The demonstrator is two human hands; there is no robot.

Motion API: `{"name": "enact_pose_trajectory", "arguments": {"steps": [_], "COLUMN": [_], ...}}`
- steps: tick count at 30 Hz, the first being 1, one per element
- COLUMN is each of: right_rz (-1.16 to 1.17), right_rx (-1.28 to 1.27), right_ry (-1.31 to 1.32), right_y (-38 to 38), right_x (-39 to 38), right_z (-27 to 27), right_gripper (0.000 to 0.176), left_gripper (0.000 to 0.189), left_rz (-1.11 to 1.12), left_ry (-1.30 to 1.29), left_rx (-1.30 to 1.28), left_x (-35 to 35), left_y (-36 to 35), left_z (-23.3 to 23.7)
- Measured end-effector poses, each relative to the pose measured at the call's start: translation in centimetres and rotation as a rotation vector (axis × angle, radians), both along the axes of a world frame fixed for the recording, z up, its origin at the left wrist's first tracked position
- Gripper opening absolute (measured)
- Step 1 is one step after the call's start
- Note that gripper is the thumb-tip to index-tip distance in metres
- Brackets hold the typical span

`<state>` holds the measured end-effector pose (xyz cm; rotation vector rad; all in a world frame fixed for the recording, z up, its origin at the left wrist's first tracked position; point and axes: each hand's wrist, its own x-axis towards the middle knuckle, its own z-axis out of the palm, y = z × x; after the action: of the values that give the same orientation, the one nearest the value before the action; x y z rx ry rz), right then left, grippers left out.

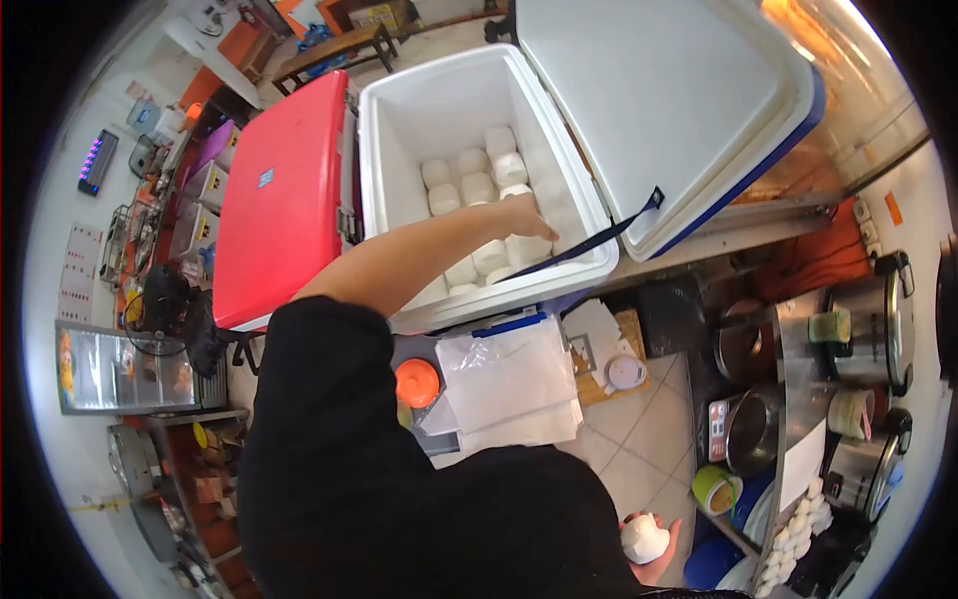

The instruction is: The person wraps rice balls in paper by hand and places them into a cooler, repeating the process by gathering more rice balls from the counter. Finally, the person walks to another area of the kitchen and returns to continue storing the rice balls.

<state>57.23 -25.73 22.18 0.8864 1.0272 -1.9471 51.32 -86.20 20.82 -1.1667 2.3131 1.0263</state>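
My left hand [521, 218] reaches down into the open white cooler [414, 95], its fingers bent around a white dough ball [529, 248] near the right wall. The fingertips are partly hidden. Several more dough balls [472, 162] sit close together in rows on the cooler's floor, some covered by my forearm. Low at the right, beside my body, my right hand [659, 567] cups a single round dough ball [645, 539] in its palm.
The cooler's lid [659, 110] is swung open to the right, with a dark strap [589, 243] across the front corner. A closed red cooler [284, 190] stands left. White sheets [509, 384] lie in front. Several dough balls [793, 539] line the right shelf, near pots [868, 324].
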Motion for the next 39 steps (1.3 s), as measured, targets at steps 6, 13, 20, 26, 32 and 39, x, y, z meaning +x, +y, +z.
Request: {"name": "enact_pose_trajectory", "arguments": {"steps": [6,13,20,26,32,39], "right_rz": [-0.185,0.504,0.829,0.805,0.339,0.019], "right_rx": [0.102,-0.233,-0.517,-0.376,0.052,0.818], "right_ry": [-0.055,0.06,0.19,0.369,0.339,0.145], "right_y": [2.5,-10.9,-14.8,-11.4,2.1,20.6], "right_x": [-4.4,-7.6,-5.9,-5.4,-5.9,7.6], "right_z": [-4.7,-3.3,2.1,2.7,-9.3,-21.8], "right_gripper": [0.039,0.065,0.076,0.068,0.07,0.075], "left_gripper": [0.017,0.055,0.063,0.043,0.078,0.074], "left_rz": [-0.082,-0.547,-0.285,0.644,0.272,-0.802], "left_ry": [1.006,1.051,0.972,0.829,0.714,0.169], "left_rx": [-0.032,-0.176,0.06,0.815,0.174,-0.12], "left_x": [8.9,11.2,15.0,15.3,7.8,2.3], "left_y": [13.4,34.3,32.0,19.3,3.1,0.6], "left_z": [15.1,4.9,7.9,15.9,14.7,0.1]}}
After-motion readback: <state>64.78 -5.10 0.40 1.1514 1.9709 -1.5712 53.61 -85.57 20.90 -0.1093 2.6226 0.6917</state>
